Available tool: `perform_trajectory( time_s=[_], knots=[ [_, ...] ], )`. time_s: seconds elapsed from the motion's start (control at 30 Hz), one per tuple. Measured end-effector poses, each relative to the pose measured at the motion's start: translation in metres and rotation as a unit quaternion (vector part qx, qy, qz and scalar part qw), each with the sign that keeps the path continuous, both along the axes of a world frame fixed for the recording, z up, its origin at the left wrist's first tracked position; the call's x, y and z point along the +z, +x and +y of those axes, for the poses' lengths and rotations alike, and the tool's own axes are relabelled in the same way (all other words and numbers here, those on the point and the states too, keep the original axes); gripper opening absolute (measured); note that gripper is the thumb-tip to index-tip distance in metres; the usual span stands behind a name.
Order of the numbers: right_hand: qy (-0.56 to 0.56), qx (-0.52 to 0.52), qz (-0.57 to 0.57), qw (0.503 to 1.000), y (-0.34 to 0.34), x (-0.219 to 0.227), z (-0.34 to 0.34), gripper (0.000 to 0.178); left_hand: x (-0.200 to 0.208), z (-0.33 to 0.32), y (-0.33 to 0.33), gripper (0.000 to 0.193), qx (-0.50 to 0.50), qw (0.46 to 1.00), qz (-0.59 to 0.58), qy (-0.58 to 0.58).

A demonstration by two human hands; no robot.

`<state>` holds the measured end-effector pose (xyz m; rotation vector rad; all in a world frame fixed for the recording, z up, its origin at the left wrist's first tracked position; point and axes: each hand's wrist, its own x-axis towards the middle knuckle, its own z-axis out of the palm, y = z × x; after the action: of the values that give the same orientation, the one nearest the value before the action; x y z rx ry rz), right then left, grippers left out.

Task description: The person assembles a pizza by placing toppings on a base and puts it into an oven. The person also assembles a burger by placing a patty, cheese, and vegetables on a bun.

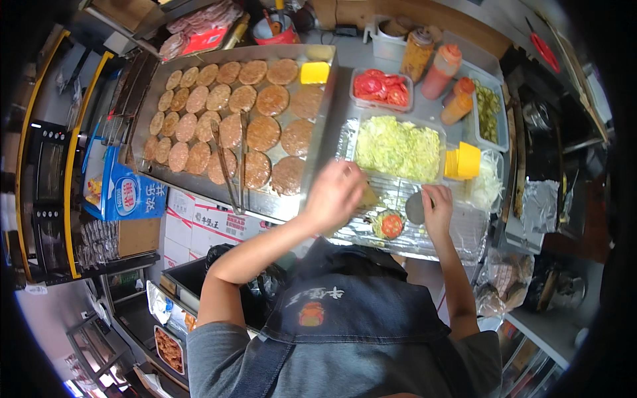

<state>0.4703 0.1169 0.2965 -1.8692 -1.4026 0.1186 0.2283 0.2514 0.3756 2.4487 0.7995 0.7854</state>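
Observation:
My left hand (335, 194) hovers over the foil-covered work tray (458, 232), fingers curled around something yellowish that it mostly hides. My right hand (436, 204) rests on the tray beside a round grey disc (415, 208), touching its edge. Between the hands sits an open bun base (389, 225) topped with lettuce and a tomato slice. Just behind lies a container of shredded lettuce (398, 147).
A flat griddle (318, 142) at the left holds several brown patties, tongs (229, 166) and a yellow cheese block (314, 72). Sliced tomatoes (382, 88), sauce bottles (440, 71), pickles (488, 109), yellow cheese slices (462, 161) and onions (488, 186) stand behind and right.

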Motion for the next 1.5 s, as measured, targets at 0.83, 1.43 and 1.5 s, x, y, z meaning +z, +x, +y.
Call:
perform_trajectory(
  time_s=[0.83,1.43,1.5],
  knots=[
    [-0.068,0.029,0.05,0.996,-0.084,0.03,-0.036,0.016,-0.067,0.314,0.05,0.032,0.472,0.74,-0.198,-0.436],
    [0.029,0.03,0.566,0.824,-0.049,0.075,0.043,0.028,0.037,0.087,0.027,0.007,0.104,0.591,-0.339,-0.725],
    [0.015,0.036,0.663,0.747,-0.033,0.074,0.032,0.031,0.013,0.05,0.039,0.004,0.06,0.563,-0.249,-0.785]
  ],
)
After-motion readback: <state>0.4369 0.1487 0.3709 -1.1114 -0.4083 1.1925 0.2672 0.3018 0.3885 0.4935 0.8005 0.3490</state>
